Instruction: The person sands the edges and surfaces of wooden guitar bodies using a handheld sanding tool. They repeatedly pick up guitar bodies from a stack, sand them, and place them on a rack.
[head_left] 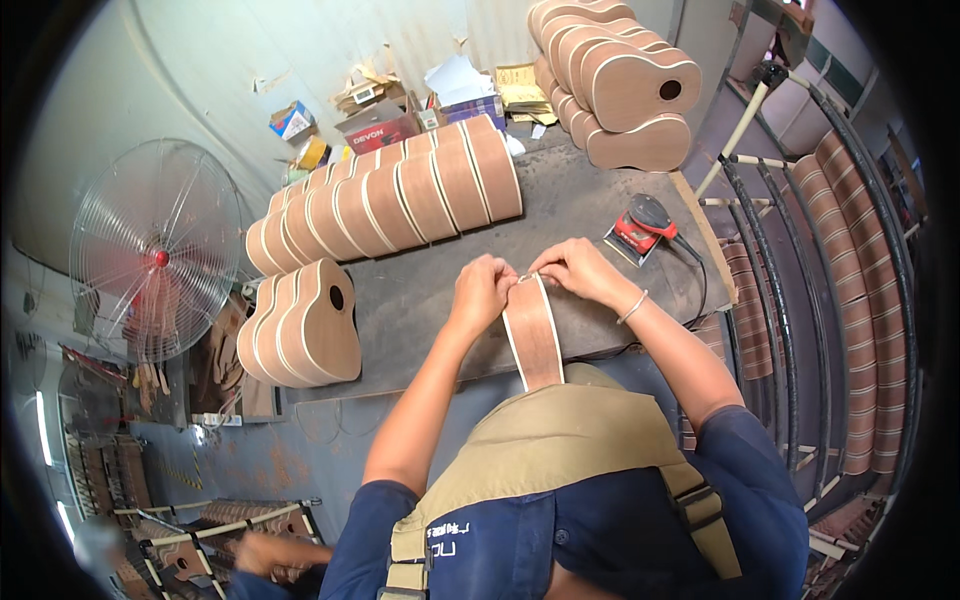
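Observation:
A small wooden guitar body (534, 335) with pale binding along both edges stands side-on between my apron and the workbench. At its far end, my left hand (484, 290) has fingers and thumb pinched together at the left corner. My right hand (580, 272), with a band on its wrist, pinches at the right corner, close to the left fingertips. Whatever lies between the fingers is too small to make out. Beyond my right hand, a red and black electric sander (641, 228) rests on the bench.
Rows of guitar bodies (400, 195) line the workbench (420, 320), with a shorter group (300, 325) at left and stacks (640, 90) at far right. Boxes (380, 128) stand by the wall. A fan (160, 255) is left, a loaded rack (790, 280) right. Another person's hand (265, 553) shows lower left.

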